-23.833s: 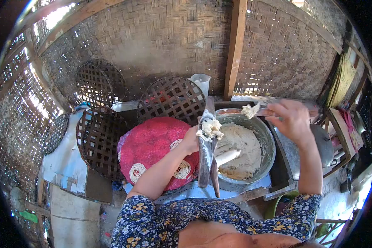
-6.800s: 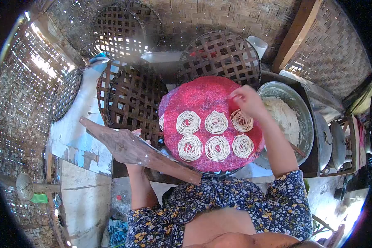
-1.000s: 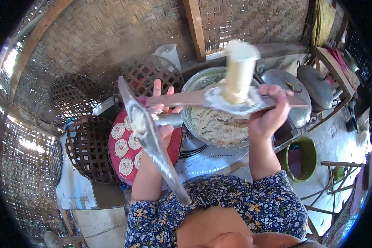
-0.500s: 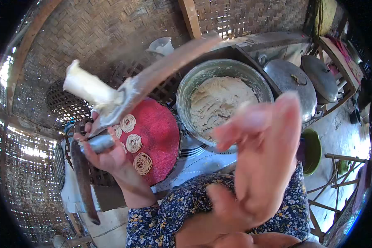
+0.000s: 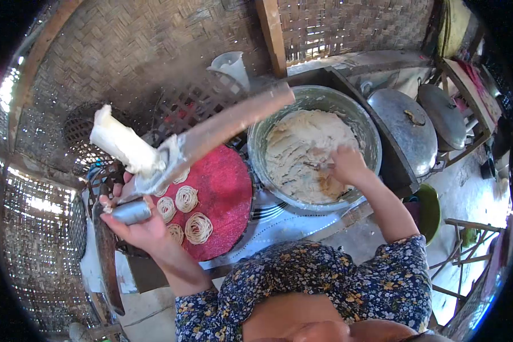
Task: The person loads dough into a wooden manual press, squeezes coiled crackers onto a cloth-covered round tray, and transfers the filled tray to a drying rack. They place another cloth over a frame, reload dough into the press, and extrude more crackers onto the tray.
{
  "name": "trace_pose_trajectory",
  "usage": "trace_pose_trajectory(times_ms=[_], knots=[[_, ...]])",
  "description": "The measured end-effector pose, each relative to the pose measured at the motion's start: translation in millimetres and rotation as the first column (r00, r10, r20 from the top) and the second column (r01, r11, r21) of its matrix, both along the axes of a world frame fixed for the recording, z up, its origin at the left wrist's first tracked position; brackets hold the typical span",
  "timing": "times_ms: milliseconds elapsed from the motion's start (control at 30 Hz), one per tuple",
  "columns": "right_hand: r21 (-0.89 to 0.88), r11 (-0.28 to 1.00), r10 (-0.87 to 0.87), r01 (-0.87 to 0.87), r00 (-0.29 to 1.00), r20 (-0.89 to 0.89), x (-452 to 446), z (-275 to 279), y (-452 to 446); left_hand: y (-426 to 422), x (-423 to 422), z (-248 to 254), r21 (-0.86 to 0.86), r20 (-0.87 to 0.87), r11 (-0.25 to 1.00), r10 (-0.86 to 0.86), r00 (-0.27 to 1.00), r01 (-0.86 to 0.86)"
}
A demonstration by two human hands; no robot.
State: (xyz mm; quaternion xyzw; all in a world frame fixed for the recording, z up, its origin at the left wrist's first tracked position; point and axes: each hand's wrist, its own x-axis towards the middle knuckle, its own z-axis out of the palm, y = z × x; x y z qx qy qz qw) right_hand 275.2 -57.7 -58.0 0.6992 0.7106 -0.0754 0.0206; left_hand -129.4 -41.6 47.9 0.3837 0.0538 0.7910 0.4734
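1. Left of centre, I see the left hand (image 5: 145, 232), fingers curled and gripping two wooden bars (image 5: 233, 123); a dull grey metal tube (image 5: 132, 212) lies against it.
2. A thick, creamy-white peg (image 5: 122, 143) slants from one bar toward upper left.
3. Centre-left, coiled noodles (image 5: 198, 228) lie on red cloth (image 5: 225, 182).
4. Right of centre, the right hand (image 5: 349, 166) meets pale, lumpy dough (image 5: 302, 134) in a bowl (image 5: 366, 126); I can't tell its finger grip.

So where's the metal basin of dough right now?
In the head view, the metal basin sits right of centre, between the red cloth and the nearer metal lid.
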Motion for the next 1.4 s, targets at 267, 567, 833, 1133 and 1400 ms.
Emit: trace_pose_trajectory(times_ms=[267, 567, 833, 1133, 1400], knots=[[-0.292, 0.947, -0.096, 0.132, 0.986, 0.135, 40.4, -55.2, 10.5, -6.2, 6.6, -13.3, -0.033, -0.248, 0.990, 0.127, 0.960, -0.139], [-0.355, 0.924, 0.174, -0.140, 0.982, 0.067, 51.3, 9.7, -5.9, -28.7, 0.6, -7.6, 0.031, -0.425, 0.962, 0.260, 0.867, -0.273], [-0.458, 0.889, 0.046, -0.034, 0.999, 0.015, 14.2, -58.4, -1.7, -45.5, -31.3, -11.4, 0.055, -0.547, 0.956, 0.270, 0.793, -0.288], [-0.430, 0.898, -0.012, -0.089, 0.974, -0.225, -5.8, -80.3, -2.3, -45.2, -27.0, -4.3, 0.099, -0.625, 0.965, 0.249, 0.740, -0.242], [-0.573, 0.814, -0.253, -0.089, 0.835, -0.489, 37.8, 20.1, -19.3, -51.6, -4.5, 15.2, 0.030, -0.751, 0.991, 0.110, 0.651, -0.133]])
